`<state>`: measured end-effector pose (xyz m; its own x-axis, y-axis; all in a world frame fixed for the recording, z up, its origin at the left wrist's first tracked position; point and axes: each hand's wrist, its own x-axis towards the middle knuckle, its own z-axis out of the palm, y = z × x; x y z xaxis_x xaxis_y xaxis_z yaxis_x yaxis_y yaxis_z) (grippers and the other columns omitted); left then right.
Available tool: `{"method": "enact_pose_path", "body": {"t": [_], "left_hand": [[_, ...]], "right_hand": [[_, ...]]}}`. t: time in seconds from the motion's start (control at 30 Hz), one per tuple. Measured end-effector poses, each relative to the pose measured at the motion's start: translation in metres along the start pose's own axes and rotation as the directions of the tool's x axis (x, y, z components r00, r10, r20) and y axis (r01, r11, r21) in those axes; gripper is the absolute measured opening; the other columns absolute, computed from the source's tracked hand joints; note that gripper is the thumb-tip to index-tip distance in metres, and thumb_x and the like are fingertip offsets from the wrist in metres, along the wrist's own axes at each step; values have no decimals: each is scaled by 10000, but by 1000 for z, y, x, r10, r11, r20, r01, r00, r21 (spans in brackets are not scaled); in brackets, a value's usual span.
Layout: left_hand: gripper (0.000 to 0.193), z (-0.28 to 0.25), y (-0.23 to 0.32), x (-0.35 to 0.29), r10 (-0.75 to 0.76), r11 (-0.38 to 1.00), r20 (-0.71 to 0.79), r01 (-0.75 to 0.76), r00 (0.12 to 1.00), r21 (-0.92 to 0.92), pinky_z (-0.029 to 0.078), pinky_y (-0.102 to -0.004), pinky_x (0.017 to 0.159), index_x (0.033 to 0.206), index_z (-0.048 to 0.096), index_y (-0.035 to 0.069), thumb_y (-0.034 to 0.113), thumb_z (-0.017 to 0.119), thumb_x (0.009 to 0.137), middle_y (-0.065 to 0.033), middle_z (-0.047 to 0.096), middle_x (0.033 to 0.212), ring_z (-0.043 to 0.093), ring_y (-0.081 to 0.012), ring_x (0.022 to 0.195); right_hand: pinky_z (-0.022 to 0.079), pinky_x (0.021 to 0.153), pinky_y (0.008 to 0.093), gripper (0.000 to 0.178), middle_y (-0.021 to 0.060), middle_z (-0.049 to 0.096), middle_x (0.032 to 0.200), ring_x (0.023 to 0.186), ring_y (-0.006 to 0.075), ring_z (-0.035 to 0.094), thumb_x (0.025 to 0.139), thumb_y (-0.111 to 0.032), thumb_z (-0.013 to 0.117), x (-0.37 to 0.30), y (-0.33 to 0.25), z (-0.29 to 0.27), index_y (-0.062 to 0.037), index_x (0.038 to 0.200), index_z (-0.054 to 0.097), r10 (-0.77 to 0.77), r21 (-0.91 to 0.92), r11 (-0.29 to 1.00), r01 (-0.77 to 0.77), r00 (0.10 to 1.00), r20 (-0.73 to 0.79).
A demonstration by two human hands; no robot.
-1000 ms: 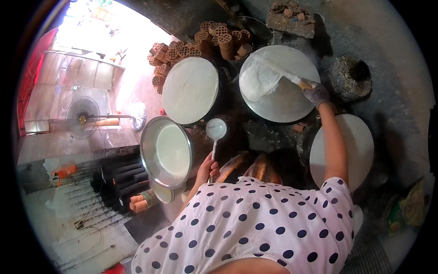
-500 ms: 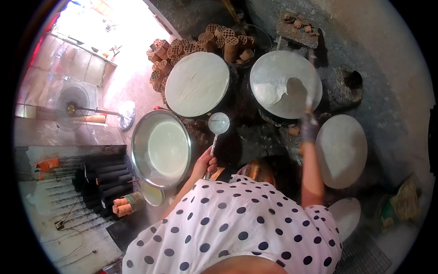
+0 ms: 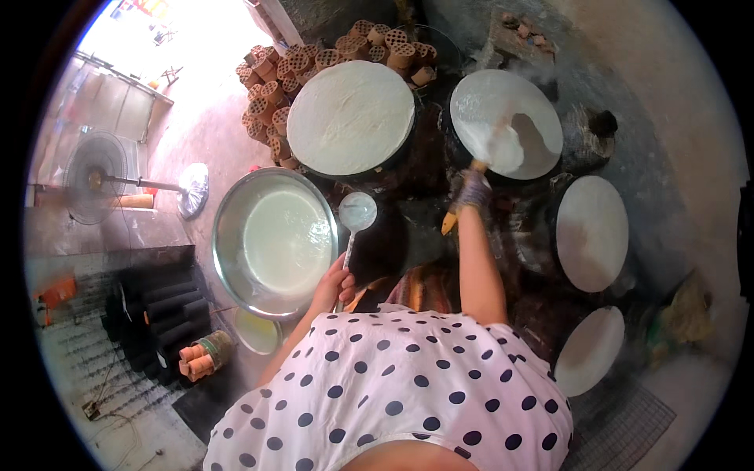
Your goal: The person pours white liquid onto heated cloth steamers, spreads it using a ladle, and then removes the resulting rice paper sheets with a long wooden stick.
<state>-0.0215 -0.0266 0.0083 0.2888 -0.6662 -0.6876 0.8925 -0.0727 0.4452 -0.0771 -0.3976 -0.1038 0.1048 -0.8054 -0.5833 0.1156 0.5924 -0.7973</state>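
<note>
My left hand (image 3: 334, 287) is closed round the pale handle of a ladle (image 3: 358, 212), whose round bowl sits beside a wide metal basin (image 3: 222, 263) of white liquid. My right hand (image 3: 470, 193), in a greyish covering, grips a wooden-handled tool (image 3: 449, 223). Its far end is blurred over the right-hand round cooking surface (image 3: 473, 98), so its shape cannot be made out. White batter (image 3: 506, 151) lies there beside a bare-looking greyish patch. To the left, another round surface carries a full white sheet (image 3: 351, 118).
Perforated clay-coloured cylinders (image 3: 271, 94) are heaped behind the left round surface. Two more pale discs, one farther (image 3: 592, 234) and one nearer (image 3: 589, 352), are at the right. Black cylinders (image 3: 169, 302) and a standing fan (image 3: 96, 179) are at the left. Steam drifts about.
My right hand has moved left with the tool, which now slants across the right round surface. My left hand still holds the ladle. The whole view has shifted slightly.
</note>
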Motion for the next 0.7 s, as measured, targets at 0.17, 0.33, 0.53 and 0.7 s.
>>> {"method": "enact_pose_path", "body": {"t": [0.17,0.33,0.53,0.7], "left_hand": [[482,-15,16,-8,33,999,-44,-32,998,19,283,-223,374,1436,293,209,113,363,970,43,310,595,316,-77,412],[473,-21,19,-1,53,999,-6,-53,999,12,285,-224,359,1434,294,214,118,361,976,44,301,586,311,-74,404],[514,17,19,18,13,997,48,-16,999,72,299,-202,411,1448,278,176,92,362,948,33,348,612,340,-75,439],[471,46,15,28,-11,993,74,2,997,115,301,-215,385,1440,285,215,137,356,981,53,310,598,316,-61,408]], "right_hand": [[393,359,333,249,23,554,539,388,178,500,836,-342,593,-10,16,-9,-107,763,629,84,-296,953,-63,995,58],[454,462,353,369,62,630,617,495,205,593,811,-411,624,33,4,-94,-55,740,690,-24,-488,870,-74,981,-192],[443,455,319,255,68,618,596,475,168,581,861,-301,589,67,50,-112,-65,837,682,-315,-630,700,337,937,151],[393,449,250,283,13,588,567,471,86,515,889,-326,593,87,2,-199,-93,750,674,-189,-622,757,200,978,84]]}}
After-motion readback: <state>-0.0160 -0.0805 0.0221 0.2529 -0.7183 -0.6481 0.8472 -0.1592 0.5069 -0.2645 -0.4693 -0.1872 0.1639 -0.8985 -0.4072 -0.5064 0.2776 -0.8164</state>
